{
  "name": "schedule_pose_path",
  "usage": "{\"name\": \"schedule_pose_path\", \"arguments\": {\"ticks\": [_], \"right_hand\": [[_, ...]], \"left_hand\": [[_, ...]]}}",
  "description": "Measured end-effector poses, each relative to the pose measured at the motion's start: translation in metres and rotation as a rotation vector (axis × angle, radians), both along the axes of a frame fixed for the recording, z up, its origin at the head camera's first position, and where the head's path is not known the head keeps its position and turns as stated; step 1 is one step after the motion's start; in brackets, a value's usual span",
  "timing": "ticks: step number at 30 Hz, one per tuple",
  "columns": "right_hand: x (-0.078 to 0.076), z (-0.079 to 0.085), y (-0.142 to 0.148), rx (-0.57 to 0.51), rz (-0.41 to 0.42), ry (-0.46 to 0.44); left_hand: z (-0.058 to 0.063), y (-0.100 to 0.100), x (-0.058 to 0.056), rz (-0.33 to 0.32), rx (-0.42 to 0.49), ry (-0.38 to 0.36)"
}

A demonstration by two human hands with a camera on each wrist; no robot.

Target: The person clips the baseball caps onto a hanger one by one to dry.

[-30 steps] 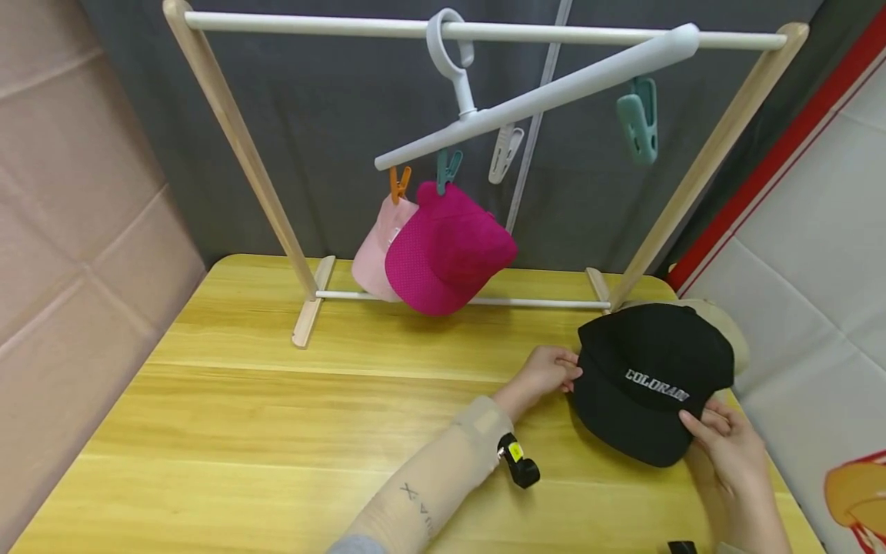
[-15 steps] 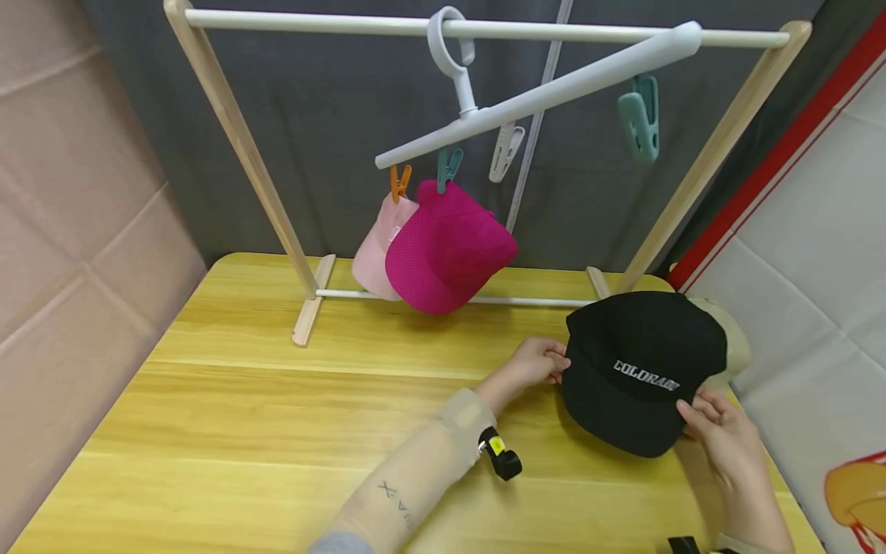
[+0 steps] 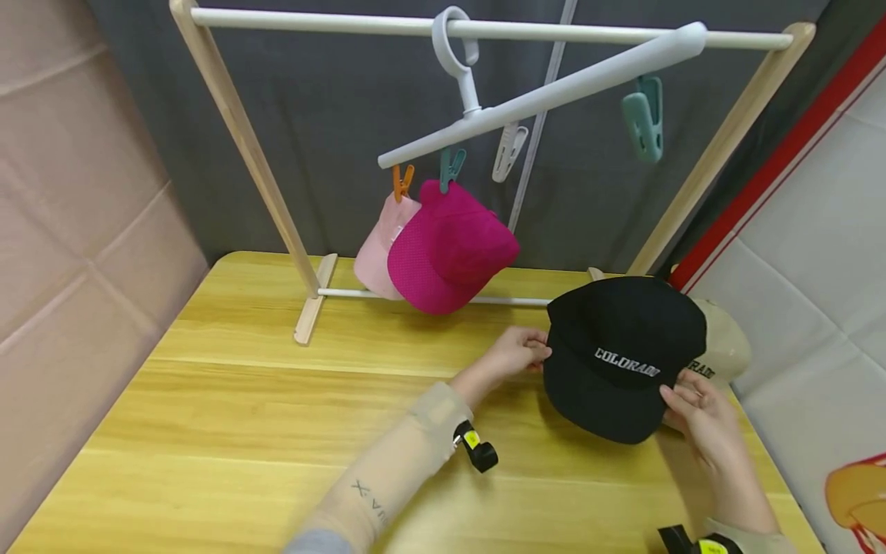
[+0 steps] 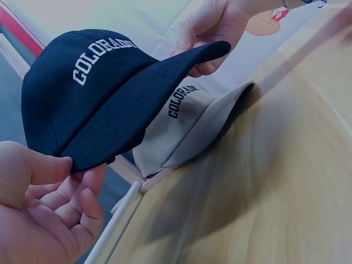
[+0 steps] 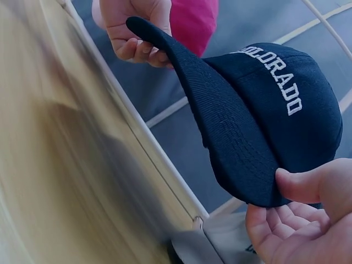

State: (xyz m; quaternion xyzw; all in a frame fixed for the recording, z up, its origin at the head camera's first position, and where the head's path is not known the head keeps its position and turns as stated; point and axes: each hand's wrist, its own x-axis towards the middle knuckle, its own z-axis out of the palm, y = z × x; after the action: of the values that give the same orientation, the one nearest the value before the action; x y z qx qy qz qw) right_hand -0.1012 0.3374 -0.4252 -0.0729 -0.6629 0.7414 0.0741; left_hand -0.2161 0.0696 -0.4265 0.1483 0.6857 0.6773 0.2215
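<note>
A black cap (image 3: 616, 331) with white COLORADO lettering is held above the right part of the table, tilted with its brim toward the viewer. My left hand (image 3: 515, 352) pinches the brim's left end, thumb on top, as the left wrist view shows. At the opposite end of the brim, my right hand (image 3: 706, 415) pinches with its thumb over the upper side and fingers beneath. Behind and below the black cap lies a beige cap (image 4: 184, 126) with dark COLORADO lettering, partly hidden by it in the head view.
A white hanger (image 3: 547, 96) hangs aslant from the rack's top rod (image 3: 332, 23). An orange clip (image 3: 403, 182) holds a pale pink cap (image 3: 379, 254); a teal clip (image 3: 451, 168) holds a magenta cap (image 3: 453, 250). A white clip (image 3: 510, 152) and another teal clip (image 3: 644, 119) hang without caps.
Both hands have carried the black cap left and slightly up toward the rack. More of the beige cap and its lettering now shows. The hanging caps stay where they were.
</note>
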Motion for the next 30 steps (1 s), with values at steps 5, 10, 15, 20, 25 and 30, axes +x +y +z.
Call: {"name": "schedule_pose_path", "arguments": {"ticks": [5,10,15,20,25,30], "right_hand": [[-0.005,0.005,-0.009,-0.020,0.035,0.015],[-0.009,0.010,-0.016,-0.013,0.063,0.046],[-0.012,0.016,-0.023,0.010,0.058,0.045],[-0.014,0.021,-0.030,0.008,0.068,0.064],[-0.015,0.024,-0.036,-0.051,0.090,0.110],[-0.018,0.029,-0.040,-0.076,0.090,0.111]], "left_hand": [[0.005,-0.009,-0.001,0.004,0.000,0.039],[0.012,-0.018,0.000,-0.013,-0.008,0.107],[0.017,-0.027,0.000,-0.028,-0.020,0.165],[0.025,-0.035,0.003,-0.026,-0.006,0.173],[0.030,-0.040,0.005,-0.017,0.000,0.166],[0.034,-0.046,0.005,-0.005,-0.012,0.187]]}}
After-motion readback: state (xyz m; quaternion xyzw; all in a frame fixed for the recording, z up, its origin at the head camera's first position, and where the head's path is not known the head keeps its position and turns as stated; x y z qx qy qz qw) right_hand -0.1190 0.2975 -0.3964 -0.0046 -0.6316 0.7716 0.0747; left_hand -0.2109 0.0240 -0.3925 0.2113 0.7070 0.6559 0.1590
